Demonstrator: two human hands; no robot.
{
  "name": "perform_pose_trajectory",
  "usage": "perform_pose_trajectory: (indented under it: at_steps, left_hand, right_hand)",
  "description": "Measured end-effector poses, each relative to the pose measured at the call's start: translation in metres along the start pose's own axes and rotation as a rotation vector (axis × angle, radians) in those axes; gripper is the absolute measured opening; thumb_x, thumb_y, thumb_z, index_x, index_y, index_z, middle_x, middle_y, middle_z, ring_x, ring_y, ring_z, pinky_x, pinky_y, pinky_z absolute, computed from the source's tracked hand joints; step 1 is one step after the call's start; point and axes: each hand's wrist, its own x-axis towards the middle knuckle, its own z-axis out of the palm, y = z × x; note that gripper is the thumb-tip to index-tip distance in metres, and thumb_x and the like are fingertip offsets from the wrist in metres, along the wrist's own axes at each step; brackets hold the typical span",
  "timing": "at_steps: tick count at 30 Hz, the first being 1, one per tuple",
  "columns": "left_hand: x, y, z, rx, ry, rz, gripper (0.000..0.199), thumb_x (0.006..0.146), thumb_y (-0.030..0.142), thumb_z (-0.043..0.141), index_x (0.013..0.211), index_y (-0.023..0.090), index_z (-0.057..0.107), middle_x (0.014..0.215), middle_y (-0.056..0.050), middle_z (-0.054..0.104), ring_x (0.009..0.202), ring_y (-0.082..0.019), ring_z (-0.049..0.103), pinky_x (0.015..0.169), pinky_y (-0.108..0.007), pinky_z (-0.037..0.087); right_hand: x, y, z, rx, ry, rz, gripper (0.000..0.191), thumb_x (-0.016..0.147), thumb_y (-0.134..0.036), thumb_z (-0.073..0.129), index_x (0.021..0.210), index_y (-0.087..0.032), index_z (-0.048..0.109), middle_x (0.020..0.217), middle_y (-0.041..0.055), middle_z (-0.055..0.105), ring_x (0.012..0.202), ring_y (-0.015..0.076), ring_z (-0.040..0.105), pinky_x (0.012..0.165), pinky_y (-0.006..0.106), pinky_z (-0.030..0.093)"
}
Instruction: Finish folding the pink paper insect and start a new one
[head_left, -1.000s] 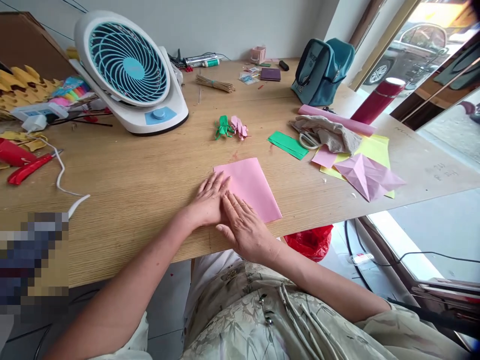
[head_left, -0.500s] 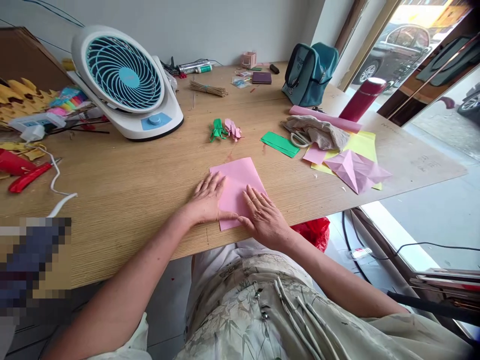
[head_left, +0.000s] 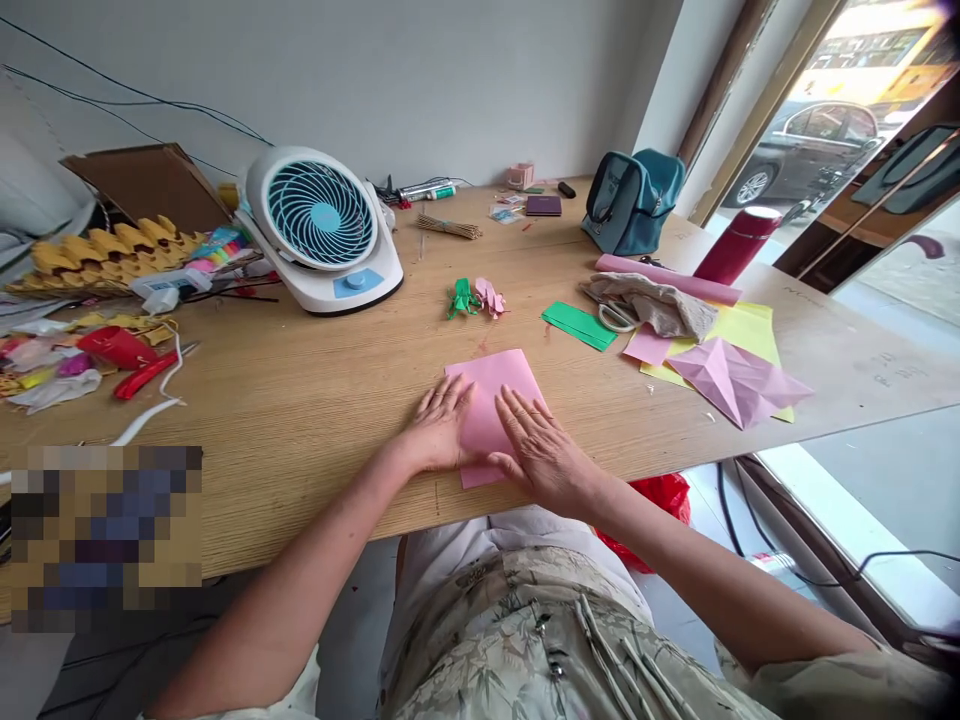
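Observation:
A pink sheet of paper [head_left: 487,400] lies flat near the table's front edge. My left hand [head_left: 436,425] is open, resting on the sheet's left side with its fingers spread. On the right side, my right hand [head_left: 544,450] lies open, palm down, its fingers pointing away from me. Both hands cover parts of the sheet. Beyond it stand a green folded paper figure [head_left: 462,297] and a pink folded paper figure [head_left: 490,297], side by side. A folded green paper [head_left: 579,326] lies to their right.
On the left stands a white and blue fan [head_left: 322,230]. To the right, scissors [head_left: 616,317] lie partly under a grey cloth [head_left: 664,302], near yellow paper [head_left: 750,325] and creased pink paper [head_left: 739,380]. Behind them are a red flask [head_left: 739,245] and a teal bag [head_left: 634,205].
The camera view has shifted, so everything appears lower and slightly to the right. My thumbs have moved apart, while both hands stay on the pink sheet.

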Motion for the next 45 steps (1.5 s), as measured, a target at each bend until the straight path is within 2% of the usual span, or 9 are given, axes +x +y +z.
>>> perform_pose_trajectory:
  at_steps: [4, 9, 13, 17, 23, 25, 30, 38, 45]
  left_hand:
    - [-0.001, -0.001, 0.003, 0.022, 0.008, 0.019, 0.118, 0.072, 0.076, 0.057, 0.158, 0.010, 0.010, 0.166, -0.017, -0.001, 0.153, -0.033, -0.006, 0.124, -0.046, 0.007]
    - [0.001, -0.002, 0.005, 0.016, 0.004, 0.015, 0.119, 0.073, 0.082, 0.047, 0.159, 0.010, 0.006, 0.166, -0.016, -0.005, 0.153, -0.032, -0.008, 0.124, -0.048, 0.003]
    - [0.001, -0.001, 0.002, -0.023, -0.041, -0.014, 0.132, 0.064, 0.090, 0.049, 0.159, 0.012, 0.002, 0.166, -0.013, -0.009, 0.153, -0.033, -0.011, 0.124, -0.049, 0.002]
    - [0.002, -0.003, 0.001, -0.009, -0.040, 0.008, 0.130, 0.066, 0.088, 0.049, 0.159, 0.009, 0.003, 0.166, -0.013, -0.009, 0.153, -0.032, -0.012, 0.124, -0.046, 0.000]
    - [0.001, -0.001, -0.003, 0.000, -0.055, 0.004, 0.129, 0.067, 0.087, 0.049, 0.159, 0.009, 0.002, 0.165, -0.015, -0.010, 0.153, -0.033, -0.010, 0.124, -0.047, 0.002]
    - [0.000, -0.001, -0.004, -0.011, -0.052, 0.006, 0.130, 0.066, 0.088, 0.049, 0.159, 0.010, 0.002, 0.165, -0.016, -0.010, 0.152, -0.034, -0.010, 0.123, -0.049, 0.004]
    - [0.000, -0.002, 0.000, -0.025, -0.027, 0.021, 0.131, 0.065, 0.089, 0.049, 0.159, 0.011, 0.003, 0.165, -0.016, -0.008, 0.153, -0.034, -0.009, 0.123, -0.049, 0.004]
    - [0.000, 0.000, -0.004, -0.004, -0.042, 0.001, 0.129, 0.067, 0.086, 0.051, 0.159, 0.010, 0.003, 0.166, -0.016, -0.008, 0.152, -0.035, -0.009, 0.123, -0.049, 0.005]
    - [0.002, -0.001, 0.000, 0.002, -0.028, 0.000, 0.129, 0.067, 0.088, 0.050, 0.159, 0.011, 0.002, 0.166, -0.016, -0.007, 0.153, -0.035, -0.009, 0.123, -0.050, 0.004]
  right_hand:
    - [0.023, 0.000, 0.023, 0.082, -0.016, -0.088, 0.082, 0.100, -0.060, 0.027, 0.154, 0.002, 0.024, 0.160, 0.0255, 0.018, 0.151, 0.0318, 0.020, 0.121, 0.049, 0.027]
    - [0.037, 0.018, 0.038, 0.057, -0.046, -0.104, 0.077, 0.101, -0.057, 0.028, 0.156, -0.002, 0.024, 0.161, 0.0205, 0.020, 0.151, 0.0293, 0.021, 0.123, 0.046, 0.024]
    - [0.046, 0.040, 0.037, -0.017, -0.065, 0.002, 0.076, 0.101, -0.056, 0.030, 0.154, -0.001, 0.030, 0.160, 0.0214, 0.023, 0.150, 0.0303, 0.023, 0.123, 0.046, 0.022]
    - [0.057, 0.065, 0.032, -0.083, -0.104, 0.074, 0.076, 0.102, -0.056, 0.024, 0.155, -0.002, 0.028, 0.161, 0.0192, 0.019, 0.152, 0.0282, 0.019, 0.124, 0.045, 0.018]
    - [0.073, 0.098, 0.007, -0.130, -0.146, 0.283, 0.068, 0.103, -0.051, 0.021, 0.156, -0.010, 0.026, 0.162, 0.0154, 0.021, 0.152, 0.0318, 0.018, 0.120, 0.062, 0.009]
    - [0.076, 0.097, 0.004, -0.139, -0.122, 0.266, 0.068, 0.103, -0.051, 0.019, 0.156, -0.010, 0.026, 0.162, 0.0157, 0.022, 0.152, 0.0322, 0.015, 0.120, 0.063, 0.008]
    - [0.085, 0.082, 0.021, -0.110, -0.154, -0.036, 0.069, 0.102, -0.055, 0.023, 0.157, -0.014, 0.025, 0.163, 0.0153, 0.017, 0.152, 0.0274, 0.018, 0.122, 0.054, 0.011]
    - [0.115, 0.126, 0.015, -0.118, -0.160, 0.150, 0.067, 0.102, -0.052, 0.026, 0.156, -0.013, 0.027, 0.163, 0.0183, 0.019, 0.151, 0.0356, 0.017, 0.118, 0.064, 0.008]
    - [0.144, 0.106, 0.022, -0.113, 0.006, 0.194, 0.068, 0.102, -0.052, 0.025, 0.159, -0.017, 0.018, 0.166, 0.0177, 0.009, 0.152, 0.0359, 0.011, 0.116, 0.067, 0.004]
